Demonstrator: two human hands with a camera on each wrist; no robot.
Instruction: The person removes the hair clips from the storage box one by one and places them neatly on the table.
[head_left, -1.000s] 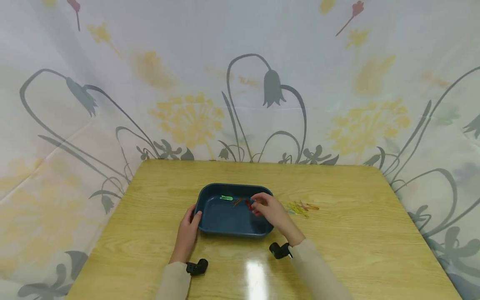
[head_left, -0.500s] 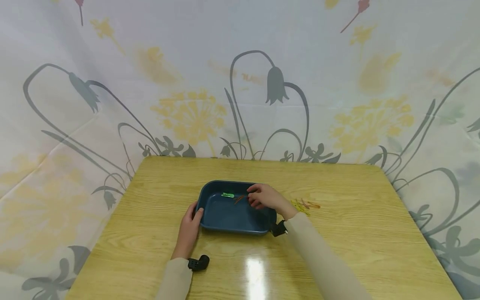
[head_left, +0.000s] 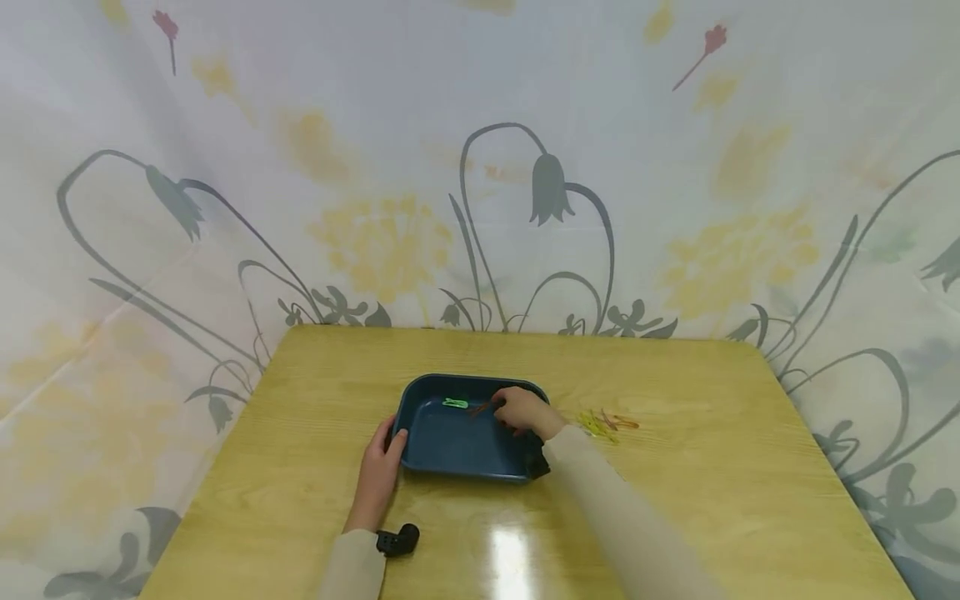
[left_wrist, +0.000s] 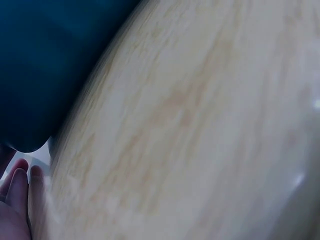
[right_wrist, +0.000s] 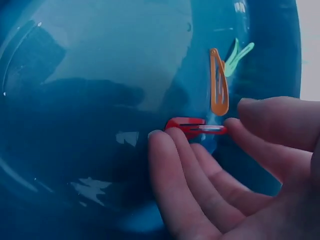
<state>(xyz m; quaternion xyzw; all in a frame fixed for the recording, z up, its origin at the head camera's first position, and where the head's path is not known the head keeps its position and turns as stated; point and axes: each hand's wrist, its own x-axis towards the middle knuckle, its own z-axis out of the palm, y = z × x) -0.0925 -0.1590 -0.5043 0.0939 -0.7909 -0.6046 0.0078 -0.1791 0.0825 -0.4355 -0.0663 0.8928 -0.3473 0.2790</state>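
Observation:
A dark blue tray (head_left: 457, 450) sits on the table. My left hand (head_left: 380, 467) grips its left end, thumb over the rim and fingers outside. Over the tray's right part is my right hand (head_left: 525, 410), its relaxed fingers right at a red snap hair clip (right_wrist: 186, 121) on the tray floor. In the right wrist view the thumb (right_wrist: 280, 117) stands apart from that clip. An orange snap hair clip (right_wrist: 222, 102) and a light green one (head_left: 455, 403) lie close by in the tray. The left wrist view mostly shows table, with left fingertips (left_wrist: 19, 187) below the tray's edge.
Several yellow and orange-brown hair clips (head_left: 600, 423) lie in a loose pile on the wooden table (head_left: 675, 500), right of the tray. Behind the table hangs a flower-patterned cloth (head_left: 637, 250).
My right hand has shifted within the tray's right part, reaching farther over the red clip and hiding it from the head view. The left hand keeps its grip on the tray.

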